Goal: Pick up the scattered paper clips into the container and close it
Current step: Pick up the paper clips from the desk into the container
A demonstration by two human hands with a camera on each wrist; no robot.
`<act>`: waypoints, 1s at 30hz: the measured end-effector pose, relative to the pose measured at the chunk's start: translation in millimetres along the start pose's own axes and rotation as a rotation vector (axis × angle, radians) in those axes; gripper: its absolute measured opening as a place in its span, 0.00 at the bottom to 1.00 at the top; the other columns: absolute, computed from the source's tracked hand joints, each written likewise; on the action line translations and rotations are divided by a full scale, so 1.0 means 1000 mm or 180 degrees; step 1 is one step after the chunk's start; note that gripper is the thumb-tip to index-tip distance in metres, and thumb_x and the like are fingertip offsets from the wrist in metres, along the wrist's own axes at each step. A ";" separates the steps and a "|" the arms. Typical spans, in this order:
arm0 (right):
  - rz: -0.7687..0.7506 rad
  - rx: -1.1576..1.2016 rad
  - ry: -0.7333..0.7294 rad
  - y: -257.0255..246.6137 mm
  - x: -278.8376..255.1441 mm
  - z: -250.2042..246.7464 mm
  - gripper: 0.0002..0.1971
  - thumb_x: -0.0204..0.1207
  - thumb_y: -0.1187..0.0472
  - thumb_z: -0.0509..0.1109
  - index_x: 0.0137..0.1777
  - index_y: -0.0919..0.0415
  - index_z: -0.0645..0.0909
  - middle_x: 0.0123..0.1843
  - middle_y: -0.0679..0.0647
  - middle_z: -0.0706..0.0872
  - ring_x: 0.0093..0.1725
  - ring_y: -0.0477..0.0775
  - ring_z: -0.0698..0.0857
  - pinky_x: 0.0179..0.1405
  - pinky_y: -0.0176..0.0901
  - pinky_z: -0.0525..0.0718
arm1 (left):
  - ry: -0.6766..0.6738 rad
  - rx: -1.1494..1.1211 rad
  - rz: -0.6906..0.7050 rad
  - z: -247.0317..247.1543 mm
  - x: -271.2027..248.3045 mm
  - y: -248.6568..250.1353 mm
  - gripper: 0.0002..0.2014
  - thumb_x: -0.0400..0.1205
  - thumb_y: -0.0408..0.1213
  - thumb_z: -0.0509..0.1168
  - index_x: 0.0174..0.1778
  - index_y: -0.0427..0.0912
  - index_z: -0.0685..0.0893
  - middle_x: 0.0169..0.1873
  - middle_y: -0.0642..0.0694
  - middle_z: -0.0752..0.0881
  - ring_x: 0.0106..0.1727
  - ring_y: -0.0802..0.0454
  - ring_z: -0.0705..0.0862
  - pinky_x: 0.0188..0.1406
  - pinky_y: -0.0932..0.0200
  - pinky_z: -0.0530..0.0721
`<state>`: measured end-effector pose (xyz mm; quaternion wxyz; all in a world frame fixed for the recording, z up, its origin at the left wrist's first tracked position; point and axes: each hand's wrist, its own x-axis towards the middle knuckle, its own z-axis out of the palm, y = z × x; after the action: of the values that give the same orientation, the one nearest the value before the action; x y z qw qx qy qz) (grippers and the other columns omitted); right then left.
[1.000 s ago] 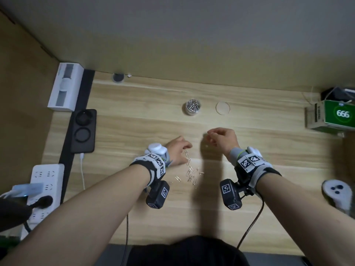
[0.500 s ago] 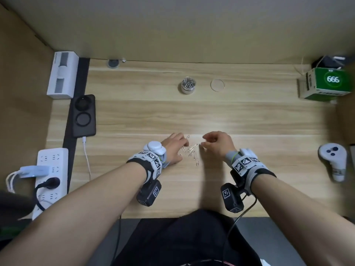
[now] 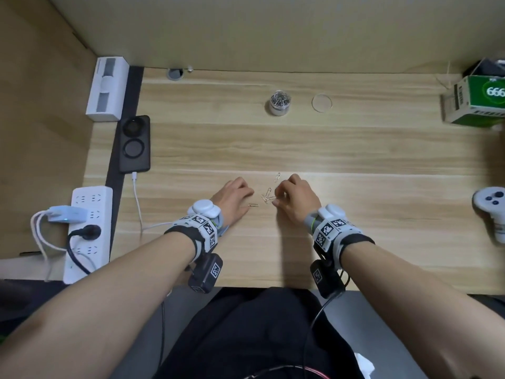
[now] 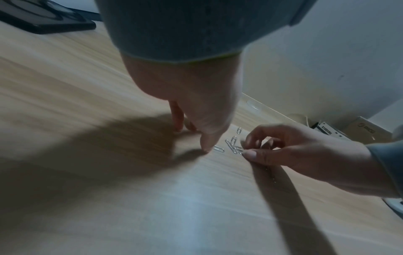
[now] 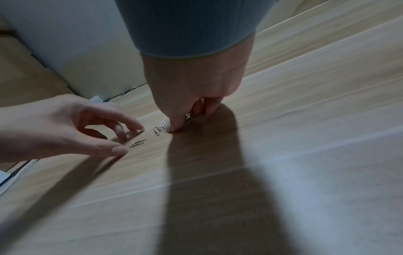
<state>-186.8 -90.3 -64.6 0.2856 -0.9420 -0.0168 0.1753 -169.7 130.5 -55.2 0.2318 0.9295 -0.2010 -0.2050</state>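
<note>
A small round clear container [image 3: 279, 102] full of paper clips stands open at the back of the wooden desk [image 3: 355, 149]. Its clear lid [image 3: 321, 102] lies flat to its right. A few loose paper clips [image 3: 267, 197] lie between my hands near the front; one single clip [image 3: 253, 205] lies by my left thumb and another [image 3: 277, 176] lies a little farther back. My left hand [image 3: 249, 198] rests its spread fingertips [image 5: 117, 150] on the desk and holds nothing. My right hand [image 3: 277, 198] pinches a bunch of paper clips [image 5: 189, 117] between its thumb and curled fingers, touching the pile [image 4: 233, 145].
A black charging pad [image 3: 135, 143], a white box [image 3: 108, 88] and a white power strip [image 3: 87, 231] with plugs line the left edge. A green carton [image 3: 478, 103] sits at the back right and a white controller [image 3: 492, 212] at the right edge. Walls close in the back and left.
Both hands have drawn together around the clips. Fewer clips lie loose than a second ago, bunched into a small pile. My right hand has come down onto the pile.
</note>
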 end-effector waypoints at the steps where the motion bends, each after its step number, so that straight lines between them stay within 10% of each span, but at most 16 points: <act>1: 0.0006 -0.0002 -0.0012 -0.002 0.000 0.001 0.08 0.73 0.51 0.78 0.45 0.51 0.83 0.52 0.48 0.77 0.57 0.58 0.77 0.48 0.52 0.81 | 0.0011 -0.0047 0.0000 0.002 0.000 0.000 0.17 0.74 0.35 0.72 0.60 0.41 0.85 0.55 0.43 0.78 0.58 0.43 0.78 0.57 0.50 0.79; 14: 0.0044 0.0464 0.0126 0.005 -0.006 -0.007 0.09 0.71 0.62 0.77 0.41 0.49 0.80 0.46 0.47 0.89 0.48 0.54 0.87 0.46 0.45 0.79 | 0.0064 -0.0360 -0.0090 0.017 0.015 0.023 0.03 0.76 0.33 0.72 0.43 0.39 0.90 0.44 0.42 0.85 0.51 0.41 0.83 0.50 0.51 0.78; 25: 0.0573 0.1120 0.0455 0.035 -0.021 -0.022 0.12 0.68 0.64 0.79 0.49 0.51 0.86 0.34 0.45 0.88 0.39 0.49 0.87 0.49 0.51 0.86 | 0.0383 -0.0091 -0.0254 0.019 0.038 0.042 0.20 0.71 0.50 0.77 0.56 0.51 0.79 0.49 0.57 0.78 0.53 0.56 0.74 0.42 0.57 0.71; 30: 0.0622 0.1218 0.0430 0.042 -0.023 -0.025 0.12 0.67 0.68 0.79 0.47 0.51 0.89 0.35 0.43 0.88 0.39 0.44 0.87 0.52 0.49 0.87 | 0.0265 -0.0008 -0.0234 0.021 0.045 0.047 0.12 0.74 0.49 0.75 0.48 0.50 0.85 0.49 0.54 0.79 0.57 0.51 0.75 0.43 0.55 0.75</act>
<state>-202.8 -141.3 -60.7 0.4411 -0.8775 0.1272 0.1386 -155.5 63.8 -61.0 0.2334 0.9436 -0.1566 -0.1748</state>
